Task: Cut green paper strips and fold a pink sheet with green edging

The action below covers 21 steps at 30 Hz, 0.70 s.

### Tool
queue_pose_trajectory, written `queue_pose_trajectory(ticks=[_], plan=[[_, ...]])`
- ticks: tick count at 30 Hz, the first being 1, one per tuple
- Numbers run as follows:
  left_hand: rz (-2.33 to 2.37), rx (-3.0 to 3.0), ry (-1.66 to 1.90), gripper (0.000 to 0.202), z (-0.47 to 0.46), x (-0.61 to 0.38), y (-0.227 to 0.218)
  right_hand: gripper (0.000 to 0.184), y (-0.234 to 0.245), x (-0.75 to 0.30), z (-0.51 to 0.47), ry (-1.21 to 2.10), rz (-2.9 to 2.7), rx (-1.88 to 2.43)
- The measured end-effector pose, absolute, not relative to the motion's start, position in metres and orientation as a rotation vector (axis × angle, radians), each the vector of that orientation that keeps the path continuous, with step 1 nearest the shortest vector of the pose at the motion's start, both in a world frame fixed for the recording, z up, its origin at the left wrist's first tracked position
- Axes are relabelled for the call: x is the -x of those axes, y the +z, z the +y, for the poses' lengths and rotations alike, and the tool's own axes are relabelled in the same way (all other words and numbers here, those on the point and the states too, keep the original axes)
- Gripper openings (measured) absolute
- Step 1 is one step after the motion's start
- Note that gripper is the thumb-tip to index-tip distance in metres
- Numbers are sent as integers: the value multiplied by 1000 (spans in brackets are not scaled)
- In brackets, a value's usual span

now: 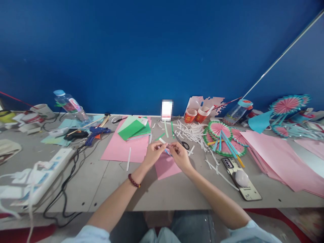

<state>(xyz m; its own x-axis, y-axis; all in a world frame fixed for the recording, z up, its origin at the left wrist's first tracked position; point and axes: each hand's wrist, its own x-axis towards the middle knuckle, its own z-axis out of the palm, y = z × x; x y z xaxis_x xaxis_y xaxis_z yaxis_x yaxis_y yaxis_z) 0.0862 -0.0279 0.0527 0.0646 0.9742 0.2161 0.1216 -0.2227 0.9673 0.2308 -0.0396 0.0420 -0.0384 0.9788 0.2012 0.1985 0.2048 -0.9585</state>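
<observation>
My left hand [154,153] and my right hand [180,153] meet above a small pink paper sheet [165,168] at the middle of the grey table [106,189]. Both pinch a thin white and blue paper strip [165,148] between their fingertips, one at each end. A dark red bead bracelet [133,181] sits on my left wrist. Black-handled scissors [182,142] lie just behind my right hand.
Pink and green paper sheets [129,140] lie behind left, with a blue glue gun [97,132], cables and a power strip [48,172] further left. White paper scraps [192,130], red cups [196,115], watermelon paper fans [222,138], a phone [241,179] and big pink sheets [278,158] fill the right.
</observation>
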Motion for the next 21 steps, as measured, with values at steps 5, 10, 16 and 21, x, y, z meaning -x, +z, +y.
queue_pose_trajectory(ticks=[5, 10, 16, 21], plan=[[1190, -1554, 1296, 30, -29, -85, 54, 27, 42, -231, -40, 939, -1486, 1202], [1212, -1593, 1319, 31, -29, -86, 54, 28, 40, -230, -39, 899, -1501, 1211], [1211, -1549, 1318, 29, -29, -86, 52, 23, 40, -230, -40, 896, -1500, 1200], [1210, -1531, 1323, 30, -30, -87, 54, 19, 40, -230, -41, 871, -1508, 1220]])
